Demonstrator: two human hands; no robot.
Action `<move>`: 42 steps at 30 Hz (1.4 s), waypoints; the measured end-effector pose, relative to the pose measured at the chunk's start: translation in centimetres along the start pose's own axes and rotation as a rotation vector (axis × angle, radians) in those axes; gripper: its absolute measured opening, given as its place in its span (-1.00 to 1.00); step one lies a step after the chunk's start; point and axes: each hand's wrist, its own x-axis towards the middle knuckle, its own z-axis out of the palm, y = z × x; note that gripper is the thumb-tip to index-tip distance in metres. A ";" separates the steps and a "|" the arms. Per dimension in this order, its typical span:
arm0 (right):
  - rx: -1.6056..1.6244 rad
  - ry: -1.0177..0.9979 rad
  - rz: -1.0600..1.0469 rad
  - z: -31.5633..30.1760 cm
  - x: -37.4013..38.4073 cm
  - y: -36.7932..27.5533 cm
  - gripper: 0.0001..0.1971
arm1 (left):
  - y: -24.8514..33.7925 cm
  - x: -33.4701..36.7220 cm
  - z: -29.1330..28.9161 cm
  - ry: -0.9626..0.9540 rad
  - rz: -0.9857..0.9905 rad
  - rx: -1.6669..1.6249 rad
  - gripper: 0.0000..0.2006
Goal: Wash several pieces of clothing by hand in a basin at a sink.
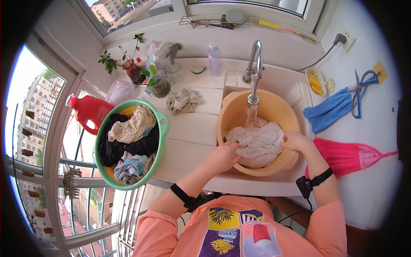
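Note:
A wet white garment (pixel 261 143) lies bunched in a yellow-orange basin (pixel 276 105) that stands in the sink. My left hand (pixel 222 158) reaches over the basin's near left side, its fingers pinching the garment's left edge. On the opposite side my right hand (pixel 295 141) grips the right edge, with the fingertips curled into the fabric. Water runs from the chrome faucet (pixel 258 60) onto the cloth's far part. More pale fabric shows beneath and behind the garment; what lies lower in the basin is hidden.
To the left, a green basin (pixel 165 128) holds several dark and light clothes beside a red detergent jug (pixel 90 111). A crumpled beige cloth (pixel 184 100), potted plants (pixel 160 85) and a clear bottle (pixel 214 60) sit on the counter. Scissors (pixel 357 96) and towels (pixel 327 109) hang at right.

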 end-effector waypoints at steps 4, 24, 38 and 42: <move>0.079 0.094 -0.322 -3.3 -1.2 -8.9 -0.59 | 0.3 -3.8 -4.1 0.083 -0.071 0.007 -0.61; -0.517 0.453 -1.152 0.5 8.2 -47.0 -0.40 | -7.3 -24.8 -15.7 1.025 -0.200 0.173 -0.77; 0.528 0.536 -1.194 -12.7 -7.9 -33.3 -0.79 | -2.7 -13.1 -20.7 0.590 -0.035 -0.747 -0.02; 0.676 0.432 -0.966 -14.6 -11.5 -26.0 -0.64 | 1.2 -9.1 -18.8 0.206 -0.046 -1.037 -0.20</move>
